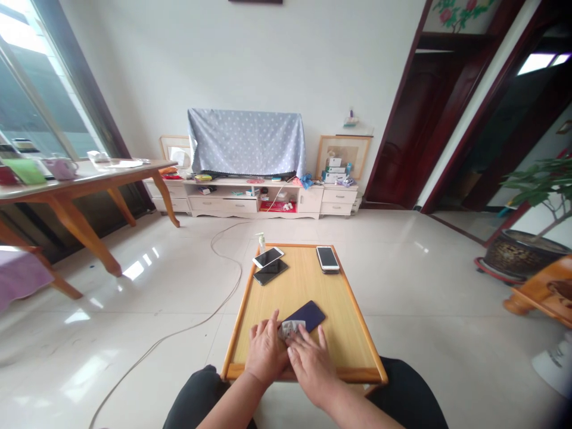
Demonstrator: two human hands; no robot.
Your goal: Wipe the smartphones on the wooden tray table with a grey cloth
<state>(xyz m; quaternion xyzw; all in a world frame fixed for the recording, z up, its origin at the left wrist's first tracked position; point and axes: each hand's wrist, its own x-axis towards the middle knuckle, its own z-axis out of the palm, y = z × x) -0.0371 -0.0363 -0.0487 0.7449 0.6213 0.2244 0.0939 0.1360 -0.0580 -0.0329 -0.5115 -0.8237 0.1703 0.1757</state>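
You sat at a small wooden tray table (pixel 308 280) with a raised rim, set low on a glossy pale tiled floor (pixel 156 298) in a living room. At far left a long wooden table (pixel 84 185) stood by the window; a white cable (pixel 214 304) snaked across the floor toward the low white cabinet (pixel 250 199), above which a dotted blue cloth (pixel 245 143) hung. Dark doorways opened at right, with a potted plant (pixel 531 238) beyond.

On the tray's far left corner stood a small pump bottle (pixel 261 241), with a white phone (pixel 268 257) lying partly over a black phone (pixel 270 271) just beside it. Another white phone (pixel 328 258) lay at the far right corner. None of these stood between you and your work.

Your left hand (pixel 266 348) lay flat, fingers spread, touching the near end of a dark blue phone (pixel 306 314). Your right hand (pixel 310 360), also open and flat, pressed on a small pale cloth or wipe (pixel 290 328) lying over that same end. The hands rested side by side, nearly touching. The dark blue phone lay near the tray's front, its long axis slanting from near left to far right.
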